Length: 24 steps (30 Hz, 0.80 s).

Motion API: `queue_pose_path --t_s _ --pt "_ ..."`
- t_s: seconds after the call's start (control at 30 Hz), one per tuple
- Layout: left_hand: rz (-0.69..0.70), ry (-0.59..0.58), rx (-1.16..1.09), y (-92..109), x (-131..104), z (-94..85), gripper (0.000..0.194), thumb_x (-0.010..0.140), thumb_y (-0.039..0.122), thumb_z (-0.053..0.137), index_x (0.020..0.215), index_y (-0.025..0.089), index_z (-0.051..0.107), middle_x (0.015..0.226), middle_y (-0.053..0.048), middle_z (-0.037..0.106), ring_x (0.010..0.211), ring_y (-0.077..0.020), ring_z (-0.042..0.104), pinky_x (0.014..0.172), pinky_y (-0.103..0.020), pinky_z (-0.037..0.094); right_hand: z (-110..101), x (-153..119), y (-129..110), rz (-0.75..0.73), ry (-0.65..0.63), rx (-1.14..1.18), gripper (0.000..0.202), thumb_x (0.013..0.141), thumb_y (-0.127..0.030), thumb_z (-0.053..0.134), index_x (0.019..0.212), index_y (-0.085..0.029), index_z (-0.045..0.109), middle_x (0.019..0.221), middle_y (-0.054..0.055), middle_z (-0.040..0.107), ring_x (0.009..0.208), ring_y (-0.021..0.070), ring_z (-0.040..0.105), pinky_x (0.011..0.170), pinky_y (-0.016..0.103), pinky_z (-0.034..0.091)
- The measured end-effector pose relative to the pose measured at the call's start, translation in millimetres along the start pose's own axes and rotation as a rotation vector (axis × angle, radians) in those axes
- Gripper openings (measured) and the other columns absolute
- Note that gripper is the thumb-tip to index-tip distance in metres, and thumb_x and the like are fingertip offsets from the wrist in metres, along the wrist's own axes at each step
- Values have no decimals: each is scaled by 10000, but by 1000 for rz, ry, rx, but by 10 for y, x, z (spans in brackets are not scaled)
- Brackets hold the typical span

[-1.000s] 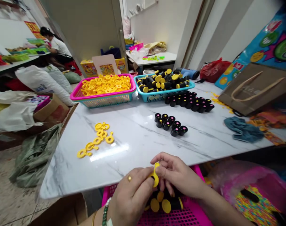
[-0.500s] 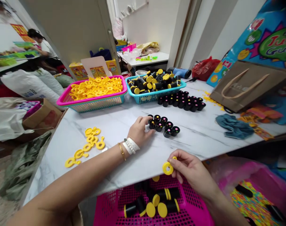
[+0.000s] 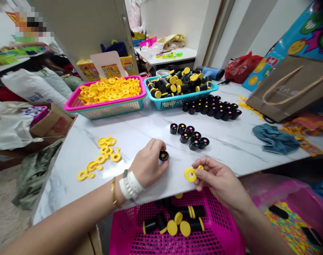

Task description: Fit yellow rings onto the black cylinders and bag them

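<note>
Neatly round cup [image 3: 164, 156], yellow plastic ring [image 3: 187, 175]

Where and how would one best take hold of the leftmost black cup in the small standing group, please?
I would grip the leftmost black cup by its side wall, coming from the near left. It stands upright with a rounded wall, and the other cups in that group lie to its right, so that approach should avoid nudging them.

Blue cloth [image 3: 275, 139] near brown paper bag [image 3: 286, 95]
</note>
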<state>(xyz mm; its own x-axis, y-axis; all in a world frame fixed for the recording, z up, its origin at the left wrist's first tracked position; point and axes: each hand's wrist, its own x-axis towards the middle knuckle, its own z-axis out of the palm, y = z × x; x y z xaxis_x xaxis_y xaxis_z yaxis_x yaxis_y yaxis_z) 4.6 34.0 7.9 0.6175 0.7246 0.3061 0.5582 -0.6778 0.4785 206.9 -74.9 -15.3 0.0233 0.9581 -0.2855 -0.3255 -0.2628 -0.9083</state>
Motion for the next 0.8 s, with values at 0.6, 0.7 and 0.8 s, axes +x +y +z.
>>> queue_pose_path --t_s 0.6,0.7,0.8 --pt "-115 -155 -196 -86 -284 75 249 734 282 708 962 186 679 827 -22 602 721 -155 550 653 -283 420 337 503 -120 85 -165 -121 228 768 -325 771 767 -157 617 578 6 660 465 88 604 444 154 494" --pt "-117 -199 -168 -80 -295 68 225 739 295 698 938 191 677 806 -18 624 722 -162 565 643 -284 400 340 504 -125 79 -134 -146 224 752 -309 784 743 -155 621 530 -11 633 410 77 564 401 147 459" --pt "-134 -222 -167 -54 -302 63 131 771 301 666 855 202 676 744 -2 640 685 -151 575 607 -268 367 370 519 -129 131 -160 -210 250 734 -322 793 712 -149 613 495 4 634 372 83 555 381 146 444"
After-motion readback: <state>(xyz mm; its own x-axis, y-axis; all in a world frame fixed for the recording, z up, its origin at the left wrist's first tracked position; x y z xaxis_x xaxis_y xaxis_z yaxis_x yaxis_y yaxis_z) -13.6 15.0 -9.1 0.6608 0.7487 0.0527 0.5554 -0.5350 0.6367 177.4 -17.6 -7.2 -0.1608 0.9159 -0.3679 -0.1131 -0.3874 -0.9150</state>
